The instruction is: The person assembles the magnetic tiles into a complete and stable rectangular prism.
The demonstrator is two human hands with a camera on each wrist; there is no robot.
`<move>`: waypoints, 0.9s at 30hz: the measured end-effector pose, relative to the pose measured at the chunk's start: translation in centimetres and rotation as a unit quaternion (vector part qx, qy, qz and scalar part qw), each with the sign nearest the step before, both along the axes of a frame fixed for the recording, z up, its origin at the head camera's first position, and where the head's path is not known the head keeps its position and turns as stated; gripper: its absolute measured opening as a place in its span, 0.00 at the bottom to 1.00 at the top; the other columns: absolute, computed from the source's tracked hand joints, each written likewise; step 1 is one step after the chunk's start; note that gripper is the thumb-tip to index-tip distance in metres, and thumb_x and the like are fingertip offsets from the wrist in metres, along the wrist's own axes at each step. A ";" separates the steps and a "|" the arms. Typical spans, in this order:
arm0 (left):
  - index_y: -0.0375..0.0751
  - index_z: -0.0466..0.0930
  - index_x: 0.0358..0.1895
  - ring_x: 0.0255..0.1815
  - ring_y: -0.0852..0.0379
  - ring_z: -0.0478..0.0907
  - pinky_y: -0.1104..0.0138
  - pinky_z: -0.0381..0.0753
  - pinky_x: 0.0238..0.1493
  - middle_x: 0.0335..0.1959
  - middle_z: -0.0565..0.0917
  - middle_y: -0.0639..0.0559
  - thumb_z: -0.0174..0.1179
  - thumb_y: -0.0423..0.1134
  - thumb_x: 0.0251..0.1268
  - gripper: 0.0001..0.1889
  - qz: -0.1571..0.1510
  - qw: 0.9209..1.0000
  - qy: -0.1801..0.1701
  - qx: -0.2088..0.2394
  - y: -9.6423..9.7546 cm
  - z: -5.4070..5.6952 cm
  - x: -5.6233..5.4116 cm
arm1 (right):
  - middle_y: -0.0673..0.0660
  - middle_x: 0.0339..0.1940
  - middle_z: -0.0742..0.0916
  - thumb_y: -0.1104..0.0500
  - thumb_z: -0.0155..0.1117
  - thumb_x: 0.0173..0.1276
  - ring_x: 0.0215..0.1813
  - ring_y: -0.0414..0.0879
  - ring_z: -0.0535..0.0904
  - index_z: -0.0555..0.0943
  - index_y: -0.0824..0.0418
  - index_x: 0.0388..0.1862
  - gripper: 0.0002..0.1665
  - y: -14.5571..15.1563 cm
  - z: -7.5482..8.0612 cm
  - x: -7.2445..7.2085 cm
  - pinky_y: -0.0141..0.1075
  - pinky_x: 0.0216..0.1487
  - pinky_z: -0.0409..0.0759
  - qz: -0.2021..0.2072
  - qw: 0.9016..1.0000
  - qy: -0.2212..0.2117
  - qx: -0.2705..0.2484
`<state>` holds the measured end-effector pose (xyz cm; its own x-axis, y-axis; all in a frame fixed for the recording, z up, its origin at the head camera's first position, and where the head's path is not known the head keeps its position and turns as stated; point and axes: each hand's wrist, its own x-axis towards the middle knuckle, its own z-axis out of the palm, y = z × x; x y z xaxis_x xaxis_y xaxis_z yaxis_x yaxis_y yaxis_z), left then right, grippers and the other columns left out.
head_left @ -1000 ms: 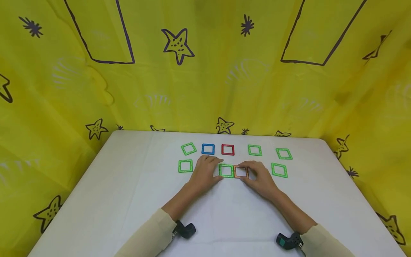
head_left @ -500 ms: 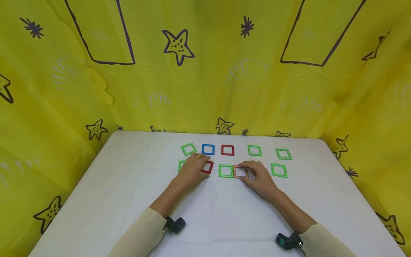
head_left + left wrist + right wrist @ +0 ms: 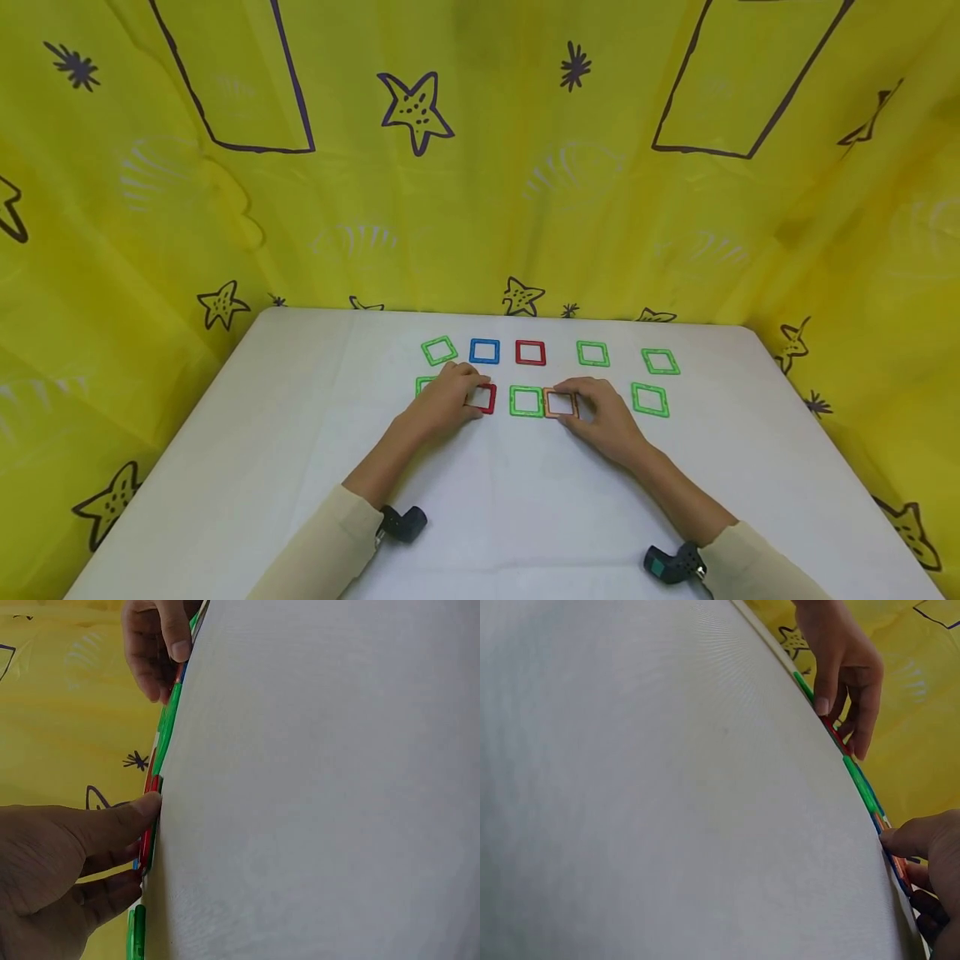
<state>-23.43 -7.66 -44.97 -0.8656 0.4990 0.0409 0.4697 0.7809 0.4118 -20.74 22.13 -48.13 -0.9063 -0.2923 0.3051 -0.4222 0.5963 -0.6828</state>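
In the head view, my left hand [image 3: 447, 398] grips a red square magnetic tile frame [image 3: 492, 398] between thumb and fingers, covering its left part. In the left wrist view, the thumb lies on the near edge of this red tile [image 3: 146, 841], and a dark green edge runs along its underside. My right hand [image 3: 606, 417] pinches an orange square tile [image 3: 561, 416] by its near and far sides. A blue edge shows under the orange tile [image 3: 901, 864] in the right wrist view. Against its left side lies a green square tile [image 3: 512, 402], a gap away from the red one.
A row of tiles lies behind the hands: green [image 3: 428, 356], blue [image 3: 484, 362], red [image 3: 531, 363], green [image 3: 592, 364] and green [image 3: 660, 372]. Another green tile [image 3: 649, 413] is right of my right hand; one more [image 3: 419, 387] is partly behind my left. A yellow curtain [image 3: 480, 208] backs the white table [image 3: 225, 467].
My left hand has moved left from beside the middle green tile and now grips the red tile, which has straightened slightly since half a second ago. The right hand stays on the orange tile.
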 end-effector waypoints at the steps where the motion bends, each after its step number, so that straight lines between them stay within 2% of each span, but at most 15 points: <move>1: 0.41 0.82 0.68 0.62 0.49 0.72 0.61 0.80 0.61 0.62 0.81 0.46 0.75 0.40 0.66 0.28 -0.002 1.000 -0.007 0.005 -0.1 0.0 0.0 | 0.54 0.58 0.88 0.70 0.78 0.63 0.67 0.58 0.76 0.87 0.59 0.58 0.24 0.0 0.0 0.0 0.57 0.70 0.70 0.000 1.000 0.000 0.000; 7: 0.39 0.82 0.68 0.56 0.50 0.73 0.63 0.81 0.53 0.59 0.80 0.45 0.77 0.40 0.64 0.29 -0.009 0.999 -0.024 0.020 -0.4 0.3 0.0 | 0.54 0.59 0.88 0.70 0.78 0.63 0.67 0.57 0.76 0.87 0.59 0.58 0.24 0.0 0.0 0.0 0.57 0.70 0.69 0.001 1.000 0.001 -0.001; 12: 0.40 0.82 0.68 0.55 0.51 0.73 0.65 0.82 0.52 0.57 0.80 0.45 0.77 0.40 0.63 0.30 0.003 0.999 -0.028 0.021 -0.2 0.4 0.2 | 0.52 0.59 0.88 0.70 0.78 0.62 0.67 0.56 0.77 0.87 0.58 0.58 0.25 0.1 0.0 0.0 0.56 0.69 0.70 0.002 1.000 0.000 0.000; 20: 0.40 0.76 0.74 0.56 0.51 0.71 0.67 0.82 0.49 0.57 0.77 0.45 0.77 0.41 0.63 0.36 0.018 0.998 -0.050 0.045 0.0 0.4 0.3 | 0.53 0.58 0.88 0.70 0.78 0.62 0.66 0.56 0.77 0.87 0.59 0.58 0.25 0.1 0.0 0.0 0.56 0.69 0.72 -0.001 1.000 0.003 0.004; 27: 0.40 0.83 0.67 0.55 0.52 0.72 0.64 0.83 0.52 0.55 0.78 0.47 0.78 0.44 0.61 0.31 0.010 0.998 -0.043 0.055 -0.1 0.2 -0.1 | 0.53 0.59 0.88 0.68 0.78 0.63 0.68 0.56 0.76 0.86 0.59 0.59 0.24 0.0 0.1 0.0 0.56 0.71 0.72 -0.002 1.000 -0.012 -0.001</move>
